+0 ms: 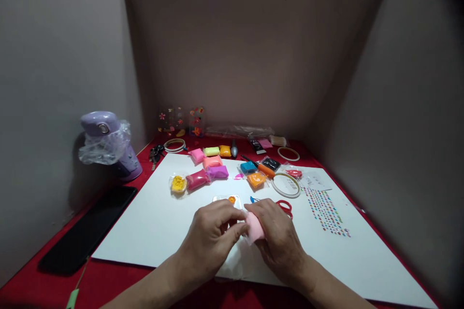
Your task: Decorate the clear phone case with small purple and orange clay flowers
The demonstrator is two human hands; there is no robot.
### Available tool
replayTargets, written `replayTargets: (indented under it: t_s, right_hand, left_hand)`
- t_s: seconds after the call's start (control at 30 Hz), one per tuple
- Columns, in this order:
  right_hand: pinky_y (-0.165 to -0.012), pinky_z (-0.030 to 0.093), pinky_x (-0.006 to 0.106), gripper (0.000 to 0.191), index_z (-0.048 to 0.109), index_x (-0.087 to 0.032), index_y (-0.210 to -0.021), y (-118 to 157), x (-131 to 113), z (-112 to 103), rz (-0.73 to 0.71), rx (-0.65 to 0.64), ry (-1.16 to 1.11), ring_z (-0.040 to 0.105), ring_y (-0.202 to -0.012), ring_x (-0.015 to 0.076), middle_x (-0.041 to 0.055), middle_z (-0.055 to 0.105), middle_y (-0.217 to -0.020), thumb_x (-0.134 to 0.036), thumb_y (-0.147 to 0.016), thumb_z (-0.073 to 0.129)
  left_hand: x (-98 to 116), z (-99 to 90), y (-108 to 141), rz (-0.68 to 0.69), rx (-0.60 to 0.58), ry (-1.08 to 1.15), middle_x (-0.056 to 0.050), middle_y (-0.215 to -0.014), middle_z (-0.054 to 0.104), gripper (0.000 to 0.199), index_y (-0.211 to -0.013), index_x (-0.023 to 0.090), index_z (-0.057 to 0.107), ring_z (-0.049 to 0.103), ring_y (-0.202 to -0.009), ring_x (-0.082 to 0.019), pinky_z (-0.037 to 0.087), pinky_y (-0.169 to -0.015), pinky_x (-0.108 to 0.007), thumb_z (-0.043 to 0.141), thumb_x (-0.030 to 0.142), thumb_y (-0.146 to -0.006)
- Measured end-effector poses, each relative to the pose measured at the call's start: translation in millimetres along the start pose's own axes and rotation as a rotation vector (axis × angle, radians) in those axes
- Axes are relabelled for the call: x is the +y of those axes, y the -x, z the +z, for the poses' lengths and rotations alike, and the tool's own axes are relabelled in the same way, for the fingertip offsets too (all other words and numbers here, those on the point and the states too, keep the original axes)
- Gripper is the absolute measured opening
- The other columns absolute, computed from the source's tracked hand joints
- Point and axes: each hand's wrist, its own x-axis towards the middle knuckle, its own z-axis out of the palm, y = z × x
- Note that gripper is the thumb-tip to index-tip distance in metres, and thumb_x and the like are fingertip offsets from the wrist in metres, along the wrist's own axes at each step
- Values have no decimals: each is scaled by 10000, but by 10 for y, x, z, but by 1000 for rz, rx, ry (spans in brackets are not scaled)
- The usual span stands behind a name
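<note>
A light pink clay packet (255, 227) in clear wrap is between my two hands, above the near middle of the white board (145, 231). My right hand (279, 234) is wrapped round the packet from the right. My left hand (213, 231) pinches the wrap at the packet's left side, thumb and fingers together. Just beyond my hands, a small clear case with an orange piece (232, 199) lies on the board. Red-handled scissors (285, 206) are partly hidden behind my right hand. Something white and translucent (237, 260) lies below my hands.
Several colored clay packets (218, 172) lie across the board's far half. Hoops (286, 185) and a gem sticker sheet (328, 212) are at right. A purple bottle (126, 161), a black tablet-like slab (89, 229) and keys (155, 153) are at left.
</note>
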Motion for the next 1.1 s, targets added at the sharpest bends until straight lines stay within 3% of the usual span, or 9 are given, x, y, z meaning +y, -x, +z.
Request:
replayTargets:
  t_s: [0.17,0.3,0.37,0.6,0.9,1.0,1.1]
  right_hand:
    - [-669,433,410,296,485,-122,-1164,-3,3,9,-21,14,-7,515,-817,262,139,592,-948,-204,-880,458]
    - [-663,433,412,317,471,-118,-1189,-10,22,-6,-17,37,4,512,-811,265,140,595,-947,-219,-889,463]
    - [-669,438,416,311,472,-113,-1188,-20,24,-17,-35,58,41,515,-816,267,144,597,-942,-209,-892,470]
    - [-669,454,430,289,493,-89,-1159,-43,-13,-31,-93,59,113,513,-826,273,158,595,-924,-165,-881,472]
    - [-656,449,435,281,498,-96,-1144,-30,-12,-3,-80,39,57,518,-808,273,159,605,-918,-184,-878,483]
    - [-650,445,424,283,495,-103,-1146,-24,-12,1,-72,44,31,518,-803,267,153,605,-917,-177,-873,479]
    - [-646,441,413,286,491,-104,-1150,-23,-9,-3,-60,55,17,516,-797,260,146,602,-915,-159,-871,465]
  left_hand:
    - [1,11,21,20,23,-4,-11,-616,585,95,-737,136,668,492,-570,-105,392,-553,-223,611,126,-812]
    - [-24,30,34,175,106,-76,-22,-638,595,93,-873,120,684,492,-589,-112,395,-565,-228,600,128,-833]
    - [-30,38,35,190,109,-93,-18,-631,593,115,-915,123,688,483,-580,-113,392,-564,-231,609,138,-833]
    - [10,34,25,91,67,-24,-5,-601,593,49,-778,138,690,490,-591,-111,391,-582,-226,648,121,-795]
    - [66,26,15,-100,12,40,6,-583,567,125,-655,139,643,487,-570,-101,384,-568,-219,616,78,-760]
    - [56,34,30,-99,14,29,7,-597,565,122,-666,139,626,493,-578,-102,385,-571,-219,601,74,-767]
    - [30,42,45,-4,49,20,-8,-636,595,95,-746,137,652,503,-603,-108,393,-595,-226,592,117,-816]
